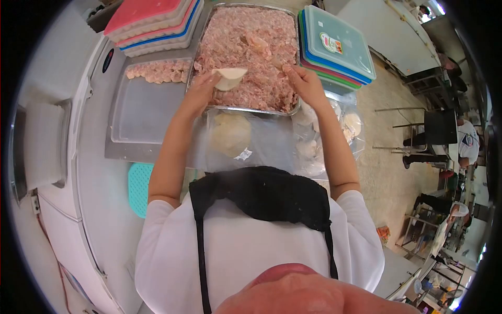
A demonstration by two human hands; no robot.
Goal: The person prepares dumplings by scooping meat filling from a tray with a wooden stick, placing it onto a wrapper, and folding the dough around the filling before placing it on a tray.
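Observation:
My left hand (203,90) is closed on a pale, round dumpling wrapper (231,79), held over the near left part of a metal tray (246,111). Pink ground meat (251,42) fills that tray. Over its right side, my right hand (307,86) is closed, with fingertips pinched near the meat; what they grip is too small to make out. A stack of round wrappers (230,135) lies under clear plastic just in front of the tray. To the left, a shallow clear tray (151,112) has a row of filled dumplings (159,71) along its far edge.
Stacked containers with red and blue lids (149,23) stand at far left. More lidded containers (337,44) are stacked right of the meat. Plastic bags with pale rounds (314,149) lie near my right forearm. A turquoise stool (140,188) is lower left. People sit farther right.

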